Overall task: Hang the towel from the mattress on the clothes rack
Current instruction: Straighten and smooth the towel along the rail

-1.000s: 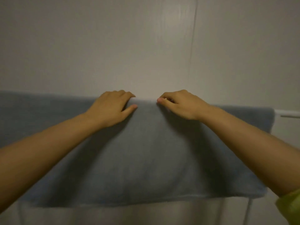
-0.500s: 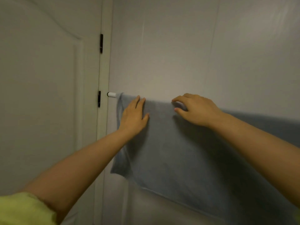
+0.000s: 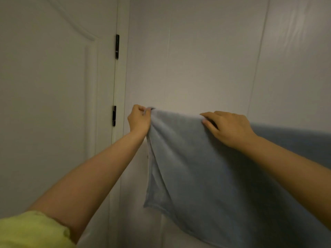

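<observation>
A grey-blue towel (image 3: 206, 176) hangs draped over the clothes rack's horizontal bar, which it hides completely. My left hand (image 3: 138, 119) is closed on the towel's upper left corner at the left end of the bar. My right hand (image 3: 227, 127) rests on the towel's top edge further right, fingers curled over the fold and pinching the cloth. The towel runs off the frame to the right, and its lower left corner hangs free.
A pale wall (image 3: 206, 59) stands right behind the towel. A white door (image 3: 53, 104) with black hinges (image 3: 117, 46) fills the left. My yellow-green sleeve (image 3: 26, 231) shows at the bottom left.
My left hand slid from flat on the towel to its left corner and closed on it, covering the white bar end. My right hand stays on the top edge. The view shifted left.
</observation>
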{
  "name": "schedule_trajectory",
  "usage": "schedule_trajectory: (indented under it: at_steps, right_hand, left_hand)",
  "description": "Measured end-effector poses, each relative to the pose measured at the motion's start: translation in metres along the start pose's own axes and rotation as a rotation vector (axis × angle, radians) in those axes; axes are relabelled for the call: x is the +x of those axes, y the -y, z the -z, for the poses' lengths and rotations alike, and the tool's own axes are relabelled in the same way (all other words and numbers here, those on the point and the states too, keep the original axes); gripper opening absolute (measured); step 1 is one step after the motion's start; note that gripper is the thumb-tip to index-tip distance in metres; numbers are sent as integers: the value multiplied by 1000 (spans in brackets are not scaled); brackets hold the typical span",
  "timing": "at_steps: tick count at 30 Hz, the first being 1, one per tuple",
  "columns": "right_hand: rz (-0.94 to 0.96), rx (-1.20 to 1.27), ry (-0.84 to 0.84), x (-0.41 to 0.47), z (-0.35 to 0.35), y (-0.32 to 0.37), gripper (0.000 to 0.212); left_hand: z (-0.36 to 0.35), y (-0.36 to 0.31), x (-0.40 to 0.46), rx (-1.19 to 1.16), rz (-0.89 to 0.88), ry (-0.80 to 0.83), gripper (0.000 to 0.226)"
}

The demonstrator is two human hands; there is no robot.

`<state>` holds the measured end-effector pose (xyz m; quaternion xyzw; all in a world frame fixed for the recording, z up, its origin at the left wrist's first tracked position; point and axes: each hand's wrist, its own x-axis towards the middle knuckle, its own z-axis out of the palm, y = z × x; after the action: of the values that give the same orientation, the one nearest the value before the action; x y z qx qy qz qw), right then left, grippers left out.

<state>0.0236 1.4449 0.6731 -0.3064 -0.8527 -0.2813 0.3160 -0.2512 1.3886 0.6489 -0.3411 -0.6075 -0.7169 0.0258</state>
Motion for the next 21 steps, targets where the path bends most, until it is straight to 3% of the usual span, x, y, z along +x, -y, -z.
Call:
schedule_trajectory:
  at_steps: [4,10,13,16,19,21]
  right_hand:
    - [-84,-52,43,-1,4,-6,46]
    - [-301,60,298,18,13,-15,58]
    - [-364,164,342,31,17,-24,57]
    - [-425,119,199,39,13,-27,54]
    - [-447,73,302,46,14,-24,54]
    - [-427,80,295,47,23,-23,58]
  left_hand:
    - [7,-7,35,72,-62,-71,10]
    - [-3,-12,56,655,-462,23,17]
    - [-10,-19,61,810,-490,39,16]
    - [-16,-19,64,939,-484,52,18]
    - [-18,-27,60,1089,-502,75,23]
    - [-18,-38,54,1049,-785,64,27]
